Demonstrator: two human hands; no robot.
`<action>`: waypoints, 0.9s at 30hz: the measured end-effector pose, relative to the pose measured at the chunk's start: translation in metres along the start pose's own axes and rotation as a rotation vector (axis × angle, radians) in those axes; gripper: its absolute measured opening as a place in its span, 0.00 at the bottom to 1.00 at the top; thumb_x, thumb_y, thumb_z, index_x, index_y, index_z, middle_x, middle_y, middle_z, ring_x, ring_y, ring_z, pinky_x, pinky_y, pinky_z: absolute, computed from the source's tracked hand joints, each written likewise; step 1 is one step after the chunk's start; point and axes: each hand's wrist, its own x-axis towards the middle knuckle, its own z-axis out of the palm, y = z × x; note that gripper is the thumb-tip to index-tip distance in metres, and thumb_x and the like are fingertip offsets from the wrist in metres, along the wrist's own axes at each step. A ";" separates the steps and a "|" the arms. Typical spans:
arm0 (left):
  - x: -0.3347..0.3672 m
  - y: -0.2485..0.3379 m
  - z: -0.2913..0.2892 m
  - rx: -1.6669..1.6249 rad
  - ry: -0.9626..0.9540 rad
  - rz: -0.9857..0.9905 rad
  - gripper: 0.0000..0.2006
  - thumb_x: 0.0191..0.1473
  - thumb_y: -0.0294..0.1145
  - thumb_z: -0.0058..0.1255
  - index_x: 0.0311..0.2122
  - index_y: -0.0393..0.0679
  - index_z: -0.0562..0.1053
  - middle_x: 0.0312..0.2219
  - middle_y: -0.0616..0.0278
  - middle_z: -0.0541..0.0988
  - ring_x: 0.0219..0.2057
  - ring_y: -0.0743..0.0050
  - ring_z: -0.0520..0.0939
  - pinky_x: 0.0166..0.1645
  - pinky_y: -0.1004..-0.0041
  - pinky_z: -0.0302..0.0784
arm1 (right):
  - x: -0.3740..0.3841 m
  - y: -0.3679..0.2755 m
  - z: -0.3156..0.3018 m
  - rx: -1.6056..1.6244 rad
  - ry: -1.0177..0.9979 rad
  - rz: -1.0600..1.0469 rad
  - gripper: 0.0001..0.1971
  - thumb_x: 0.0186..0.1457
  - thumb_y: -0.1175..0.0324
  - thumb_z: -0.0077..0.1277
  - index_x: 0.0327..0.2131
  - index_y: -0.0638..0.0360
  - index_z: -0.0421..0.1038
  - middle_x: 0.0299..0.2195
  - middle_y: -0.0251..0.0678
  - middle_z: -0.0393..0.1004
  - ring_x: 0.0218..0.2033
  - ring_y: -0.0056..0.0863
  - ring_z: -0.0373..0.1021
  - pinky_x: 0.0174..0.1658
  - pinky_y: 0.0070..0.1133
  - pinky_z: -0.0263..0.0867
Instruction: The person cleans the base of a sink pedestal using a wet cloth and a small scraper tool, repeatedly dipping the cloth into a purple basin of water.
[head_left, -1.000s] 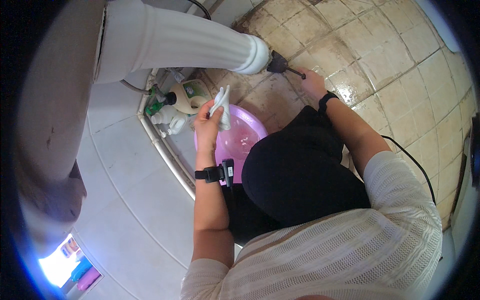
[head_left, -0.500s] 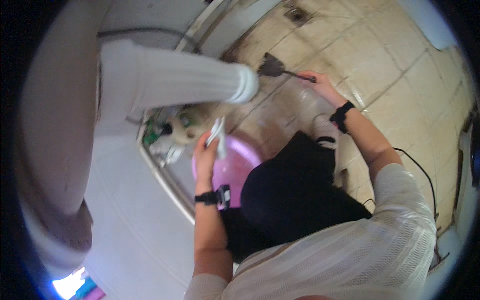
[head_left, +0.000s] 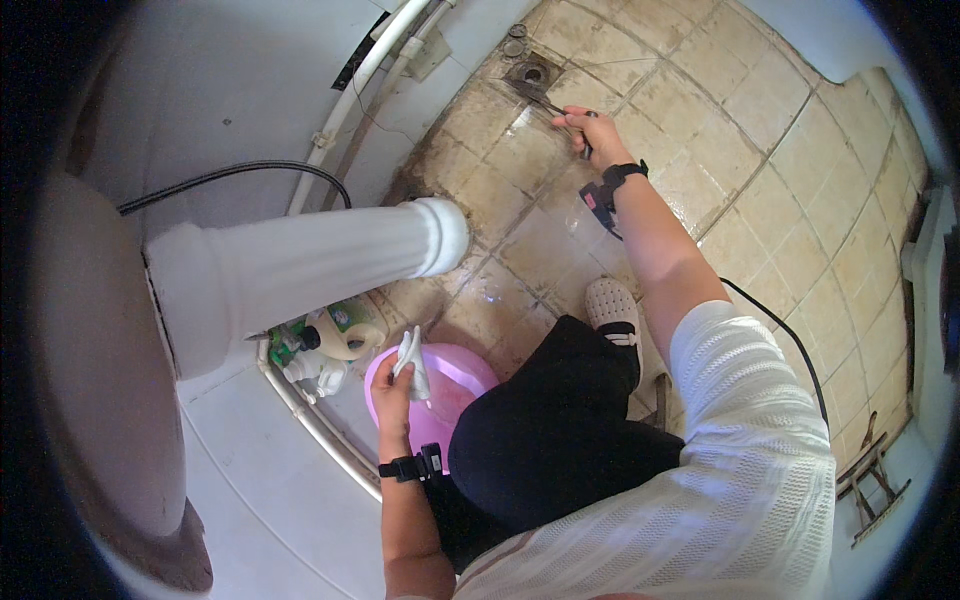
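Observation:
My right hand reaches far forward over the tiled floor, fingers closed round the handle of a dark spatula with a flat blade. That blade lies at the near edge of the square floor drain; whether it touches the floor I cannot tell. Lower left, my left hand pinches a crumpled white cloth above the rim of a pink-purple basin. My knee in black trousers hides part of the basin.
A white pedestal stands left of the hands. Several bottles, one a beige jug, crowd behind the basin. Small round pieces lie beyond the drain. A black cable runs along the right, near a rusty metal frame.
My right hand has moved forward and left, taking the spatula to the drain. The view has shifted; my left hand still holds the cloth by the basin.

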 end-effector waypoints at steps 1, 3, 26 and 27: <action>0.000 0.000 0.000 -0.012 0.014 -0.004 0.13 0.47 0.22 0.48 0.41 0.39 0.70 0.32 0.67 0.74 0.32 0.82 0.72 0.38 0.82 0.67 | 0.005 0.003 -0.001 0.021 0.042 0.030 0.16 0.47 0.76 0.45 0.42 0.66 0.62 0.30 0.40 0.74 0.11 0.16 0.55 0.14 0.16 0.53; 0.000 0.000 -0.001 -0.014 0.006 -0.014 0.13 0.47 0.22 0.48 0.41 0.39 0.70 0.32 0.66 0.74 0.32 0.82 0.73 0.38 0.81 0.67 | 0.006 0.011 0.001 0.040 0.027 0.025 0.15 0.46 0.76 0.45 0.41 0.65 0.63 0.29 0.41 0.74 0.10 0.16 0.55 0.13 0.17 0.52; 0.001 0.003 0.013 -0.050 0.012 -0.056 0.12 0.47 0.26 0.51 0.40 0.40 0.71 0.30 0.70 0.74 0.30 0.85 0.72 0.35 0.83 0.66 | 0.025 0.016 0.006 0.317 -0.063 0.049 0.14 0.49 0.77 0.41 0.41 0.66 0.59 0.33 0.46 0.72 0.13 0.16 0.55 0.16 0.15 0.53; 0.002 0.003 0.013 -0.022 0.022 -0.051 0.12 0.47 0.26 0.51 0.40 0.40 0.71 0.30 0.70 0.74 0.29 0.85 0.71 0.34 0.83 0.66 | 0.028 0.014 0.008 0.290 -0.021 0.062 0.14 0.49 0.77 0.41 0.42 0.65 0.58 0.34 0.47 0.72 0.14 0.15 0.55 0.16 0.14 0.54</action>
